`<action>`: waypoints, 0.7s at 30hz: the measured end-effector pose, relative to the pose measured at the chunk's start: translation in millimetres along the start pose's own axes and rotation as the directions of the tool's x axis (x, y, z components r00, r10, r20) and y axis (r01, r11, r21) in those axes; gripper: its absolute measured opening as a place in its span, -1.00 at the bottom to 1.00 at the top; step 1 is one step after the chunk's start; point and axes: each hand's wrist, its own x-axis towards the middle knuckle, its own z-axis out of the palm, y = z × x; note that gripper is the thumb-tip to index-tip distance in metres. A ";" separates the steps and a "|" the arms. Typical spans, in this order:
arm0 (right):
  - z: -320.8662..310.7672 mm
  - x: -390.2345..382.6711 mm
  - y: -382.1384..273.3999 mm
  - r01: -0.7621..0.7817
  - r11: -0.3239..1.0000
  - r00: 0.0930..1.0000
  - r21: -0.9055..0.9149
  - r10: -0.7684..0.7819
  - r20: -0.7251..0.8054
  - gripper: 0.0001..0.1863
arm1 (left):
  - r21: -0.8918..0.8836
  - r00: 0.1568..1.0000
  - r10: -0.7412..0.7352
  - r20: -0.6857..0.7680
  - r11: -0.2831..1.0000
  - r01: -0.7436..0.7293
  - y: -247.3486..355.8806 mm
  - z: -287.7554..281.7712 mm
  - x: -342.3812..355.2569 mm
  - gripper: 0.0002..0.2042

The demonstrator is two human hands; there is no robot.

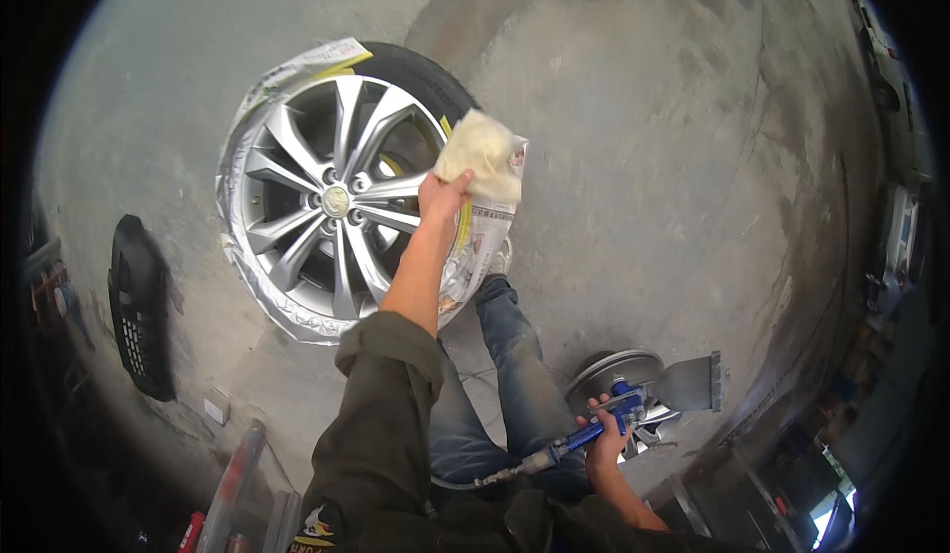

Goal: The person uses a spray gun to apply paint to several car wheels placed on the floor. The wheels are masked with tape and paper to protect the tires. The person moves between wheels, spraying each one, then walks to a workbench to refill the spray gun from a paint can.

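A silver alloy wheel with a black tyre lies on the floor, partly edged with masking paper and yellow tape. My left hand reaches over the wheel's right side and grips a cream cloth beside that paper. My right hand holds a blue-and-silver spray gun with a grey cup and a hose fitting at its handle, low at the right, over another wheel that is partly hidden.
A black plastic panel lies at the left. Metal bars are at lower left. My jeans-clad legs are below the wheel. Vehicle parts and dark objects line the right rim of the view.
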 end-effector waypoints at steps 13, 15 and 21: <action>14.5 65.2 -57.6 0.095 0.994 0.989 -0.058 -0.088 0.119 -0.49 | 0.688 0.821 0.506 -0.264 0.695 -0.207 -32.2 -13.0 -27.9 -0.77; 25.3 52.3 -63.2 0.024 0.995 1.000 -0.096 -0.022 0.021 -0.48 | 0.661 0.910 0.412 -0.055 0.698 -0.276 -55.5 -5.0 -103.0 -0.76; 73.7 20.3 -93.4 0.149 0.956 0.974 -0.254 -0.098 0.205 -0.50 | 0.484 0.786 -0.204 0.583 0.865 -0.134 -119.4 -23.8 -347.9 -0.60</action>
